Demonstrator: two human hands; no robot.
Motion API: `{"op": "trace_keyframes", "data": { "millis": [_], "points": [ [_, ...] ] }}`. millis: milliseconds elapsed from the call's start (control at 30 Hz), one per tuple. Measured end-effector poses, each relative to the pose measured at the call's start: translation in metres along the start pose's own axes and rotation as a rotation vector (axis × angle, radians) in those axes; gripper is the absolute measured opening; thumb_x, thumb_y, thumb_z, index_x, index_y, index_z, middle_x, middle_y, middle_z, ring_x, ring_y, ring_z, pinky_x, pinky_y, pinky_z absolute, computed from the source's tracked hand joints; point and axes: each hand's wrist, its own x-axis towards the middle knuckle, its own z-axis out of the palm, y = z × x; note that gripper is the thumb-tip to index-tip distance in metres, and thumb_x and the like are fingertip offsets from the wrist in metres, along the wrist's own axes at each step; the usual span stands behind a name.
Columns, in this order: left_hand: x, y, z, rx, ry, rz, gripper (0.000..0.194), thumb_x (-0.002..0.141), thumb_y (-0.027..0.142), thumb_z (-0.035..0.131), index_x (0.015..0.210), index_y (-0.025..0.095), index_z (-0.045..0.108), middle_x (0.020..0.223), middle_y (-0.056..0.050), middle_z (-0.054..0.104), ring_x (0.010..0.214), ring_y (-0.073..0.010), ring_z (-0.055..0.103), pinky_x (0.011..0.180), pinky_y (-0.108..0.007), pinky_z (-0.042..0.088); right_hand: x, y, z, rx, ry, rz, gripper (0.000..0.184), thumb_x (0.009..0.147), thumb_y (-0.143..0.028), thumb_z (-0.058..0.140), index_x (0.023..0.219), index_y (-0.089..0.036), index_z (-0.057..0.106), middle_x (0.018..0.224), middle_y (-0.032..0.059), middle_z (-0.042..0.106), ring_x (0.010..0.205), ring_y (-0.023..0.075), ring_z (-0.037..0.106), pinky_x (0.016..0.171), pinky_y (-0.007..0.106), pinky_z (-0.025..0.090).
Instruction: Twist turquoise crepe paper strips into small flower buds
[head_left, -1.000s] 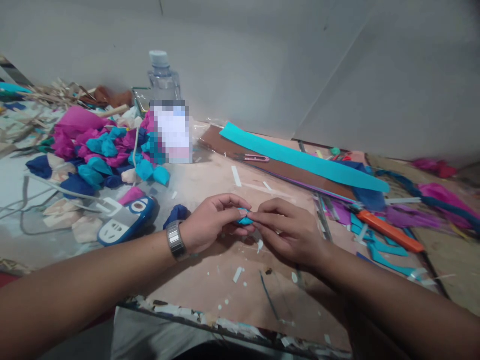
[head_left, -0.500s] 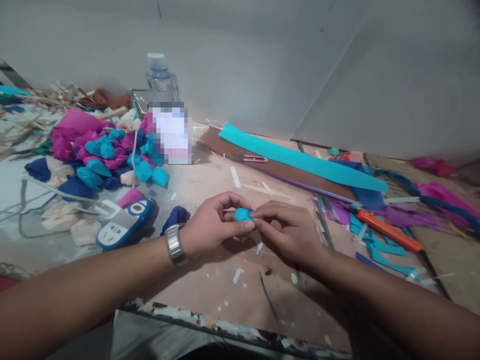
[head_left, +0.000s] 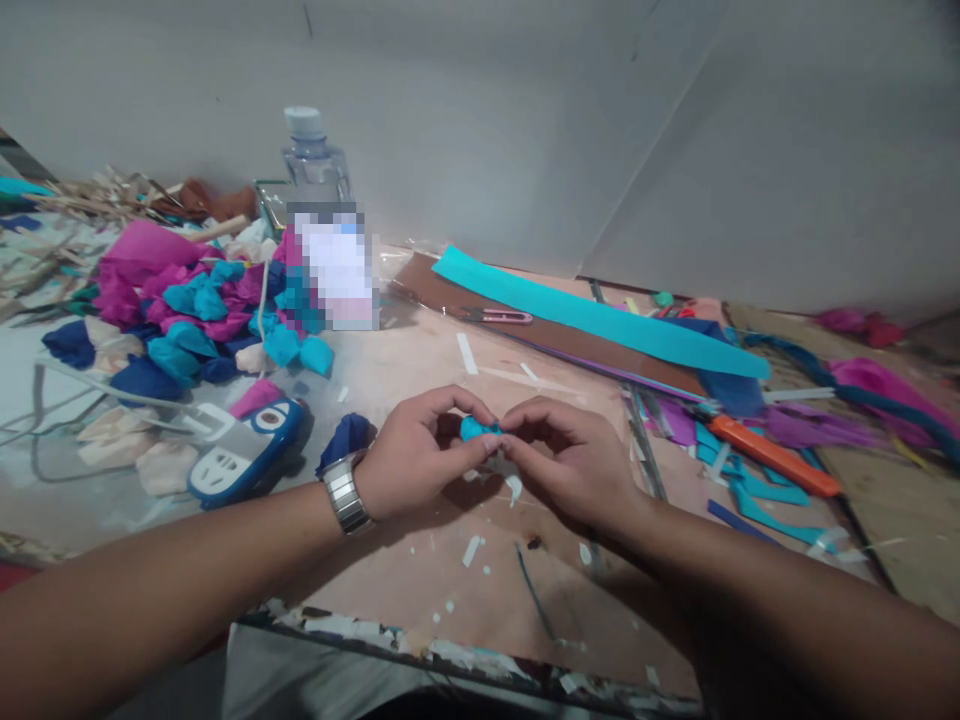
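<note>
Between my fingertips, above the middle of the table, is a small crumpled piece of turquoise paper (head_left: pixel 474 428). My left hand (head_left: pixel 424 447) pinches it between thumb and fingers. From the other side, the thumb and index finger of my right hand (head_left: pixel 574 450) close on its right end, partly hiding it. A dark blue paper puff (head_left: pixel 349 440) lies just behind my left wrist. Further left is a heap of similar puffs in magenta (head_left: pixel 161 290), turquoise (head_left: pixel 180 352), navy and cream.
A blue and white power strip (head_left: pixel 247 455) with a cable lies left of my left hand. Behind stand a clear bottle (head_left: pixel 319 170) and a pixelated screen (head_left: pixel 336 270). Strips of turquoise paper (head_left: pixel 592 315), pink thread snips (head_left: pixel 499 316) and an orange box cutter (head_left: pixel 776 455) lie to the right.
The turquoise piece has turned and shifted slightly left in my fingers, and less of it shows. My right fingertips are curled closer around its end. The whole view has shifted a little.
</note>
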Motion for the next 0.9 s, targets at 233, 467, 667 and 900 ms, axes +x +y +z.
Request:
{"op": "trace_keyframes", "data": {
  "millis": [233,467,667,900],
  "points": [
    [-0.0003,-0.0005,-0.0001,-0.012,-0.048,0.035,0.032,0.082,0.029,0.085,0.104,0.019,0.064,0.093,-0.003,0.071,0.080,-0.0142,0.069,0.073,-0.026,0.058,0.0024,-0.0012,-0.0019,-0.002,0.032,-0.096,0.009,0.091,-0.021,0.076,0.097,-0.025,0.082,0.093,0.0041,0.080,0.082,0.0179,0.074,0.076,0.032,0.061],
    [-0.0010,0.0018,0.0000,0.018,-0.002,0.075,0.024,0.086,0.028,0.080,0.102,0.019,0.065,0.096,-0.004,0.072,0.084,-0.0151,0.070,0.075,-0.026,0.057,-0.0003,0.0017,0.0011,0.062,0.017,-0.021,0.008,0.091,-0.026,0.077,0.098,-0.023,0.080,0.094,0.0048,0.080,0.084,0.0184,0.074,0.078,0.032,0.061],
    [-0.0015,0.0030,0.0019,0.046,0.022,0.169,0.016,0.086,0.023,0.079,0.098,0.019,0.069,0.099,-0.005,0.073,0.089,-0.0164,0.070,0.079,-0.027,0.058,-0.0017,0.0050,0.0004,0.087,-0.007,0.008,0.009,0.092,-0.031,0.078,0.094,-0.023,0.079,0.090,0.0041,0.079,0.081,0.0180,0.073,0.076,0.031,0.060],
    [-0.0020,0.0040,0.0022,0.110,0.048,0.233,0.012,0.087,0.021,0.078,0.094,0.018,0.069,0.095,-0.004,0.072,0.087,-0.0148,0.069,0.080,-0.026,0.056,-0.0023,0.0022,0.0036,0.149,-0.018,0.036,0.009,0.093,-0.030,0.076,0.094,-0.021,0.075,0.086,0.0021,0.076,0.076,0.0151,0.071,0.071,0.027,0.058]
  ]
}}
